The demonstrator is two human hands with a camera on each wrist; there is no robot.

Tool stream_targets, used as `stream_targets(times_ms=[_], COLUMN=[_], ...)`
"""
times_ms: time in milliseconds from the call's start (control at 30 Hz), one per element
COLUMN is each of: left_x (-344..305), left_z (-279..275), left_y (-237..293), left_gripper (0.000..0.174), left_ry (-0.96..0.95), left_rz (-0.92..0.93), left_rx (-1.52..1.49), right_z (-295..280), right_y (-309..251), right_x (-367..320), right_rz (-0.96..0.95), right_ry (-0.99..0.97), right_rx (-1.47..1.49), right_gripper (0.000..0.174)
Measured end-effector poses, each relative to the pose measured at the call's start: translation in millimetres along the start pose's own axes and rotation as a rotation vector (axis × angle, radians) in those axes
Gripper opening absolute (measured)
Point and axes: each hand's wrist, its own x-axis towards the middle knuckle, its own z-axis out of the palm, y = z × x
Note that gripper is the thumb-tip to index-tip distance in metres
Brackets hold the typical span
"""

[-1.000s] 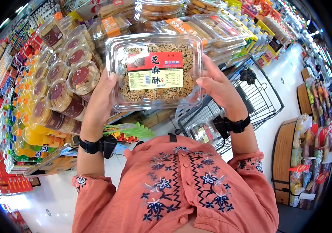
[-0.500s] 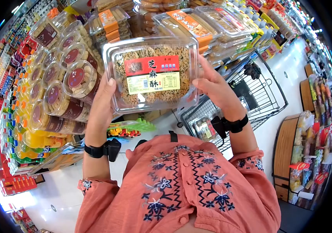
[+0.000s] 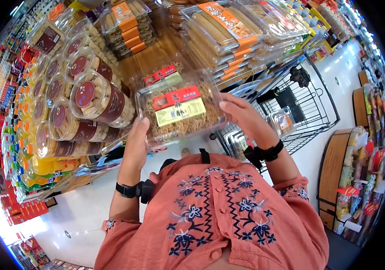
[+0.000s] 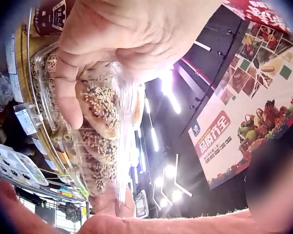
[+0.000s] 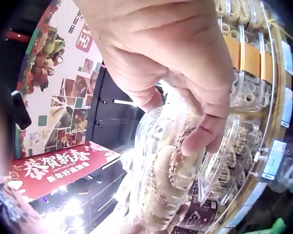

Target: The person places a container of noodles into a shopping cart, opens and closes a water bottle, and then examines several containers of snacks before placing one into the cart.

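Observation:
Between my two hands is a clear plastic box of sesame pastries (image 3: 185,123) with a red and yellow label, slightly tilted. My left hand (image 3: 134,139) grips its left end, thumb on the near side. At the other end my right hand (image 3: 245,118) holds it, thumb at the near edge and fingers around the far side. The left wrist view shows fingers wrapping the box (image 4: 100,146) from above. Fingertips press on the box (image 5: 158,190) in the right wrist view. A second sesame pastry box (image 3: 163,74) lies just beyond on the wooden display table (image 3: 158,50), partly hidden.
Clear jars of nuts (image 3: 97,96) are stacked at the left. Stacked boxes of egg rolls (image 3: 221,29) stand behind to the right, and another stack (image 3: 125,24) at the back left. A shopping cart (image 3: 314,101) at the right holds several clear boxes (image 3: 282,121).
Both hands have lowered the sesame pastry box and tipped it, moving it slightly closer to my body. A second sesame box and bare table now show behind it.

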Motion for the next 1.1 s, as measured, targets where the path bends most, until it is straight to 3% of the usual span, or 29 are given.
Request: stream_targets(times_ms=[167, 600, 900, 1000, 1100], left_x=[33.0, 83.5, 95.3, 90.3, 75.1], left_z=[-2.7, -3.8, -22.2, -27.0, -20.0], left_y=[1.7, 5.9, -5.4, -9.2, -4.9], left_gripper=[0.047, 0.048, 0.045, 0.045, 0.055], left_ry=[0.056, 0.230, 0.237, 0.204, 0.184], left_rz=[0.178, 0.200, 0.163, 0.179, 0.220], left_rx=[0.033, 0.119, 0.115, 0.237, 0.287], right_z=[9.7, -6.6, -1.8, 3.0, 7.2], right_y=[-3.3, 30.0, 34.0, 39.2, 41.7], right_x=[35.5, 111.1, 122.5, 126.5, 125.1], right_rz=[-0.210, -0.192, -0.195, -0.226, -0.237], right_ry=[0.047, 0.122, 0.179, 0.232, 0.265], right_rx=[-0.102, 0.068, 0.089, 0.104, 0.137], right_gripper=[0.049, 0.045, 0.039, 0.037, 0.034])
